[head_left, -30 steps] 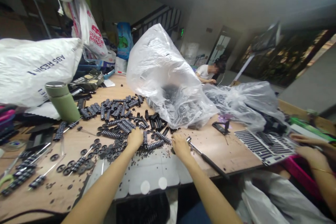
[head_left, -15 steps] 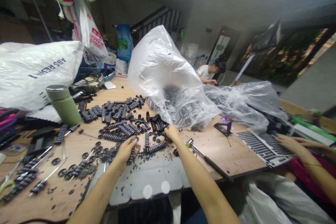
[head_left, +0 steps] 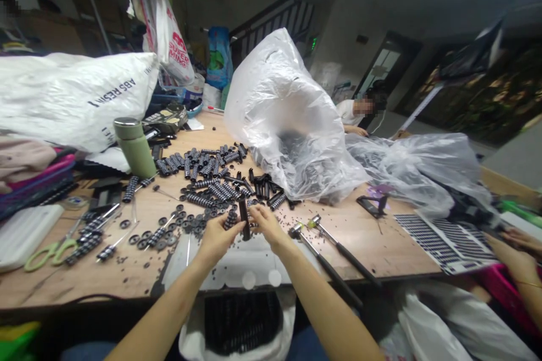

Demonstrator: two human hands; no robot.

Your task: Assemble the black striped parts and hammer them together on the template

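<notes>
My left hand [head_left: 218, 241] is closed on a ribbed black-and-grey roller [head_left: 231, 219], partly hidden by its fingers; the thumb rests against a slim black plastic piece [head_left: 244, 221]. That piece stands nearly upright between my hands, and my right hand [head_left: 267, 228] pinches it from the other side, its fingertips partly out of sight. Behind them lies a pile of ribbed rollers [head_left: 219, 190], with black plastic brackets [head_left: 265, 185] to its right. Round black discs [head_left: 167, 240] are scattered left of my left hand. A pale sheet [head_left: 228, 271] lies beneath both hands.
Two hammers [head_left: 319, 259] [head_left: 347, 254] lie right of my right arm. A big clear plastic bag [head_left: 271, 90] stands behind the parts. At left are a green flask [head_left: 135, 149] and scissors [head_left: 51, 254]. A co-worker's hands [head_left: 514, 256] are by a patterned sheet [head_left: 444, 240]; another person sits farther back.
My right hand has come away from the black brackets with a slim black piece and met my left hand. The left hand still has its roller, now raised. The view has shifted.
</notes>
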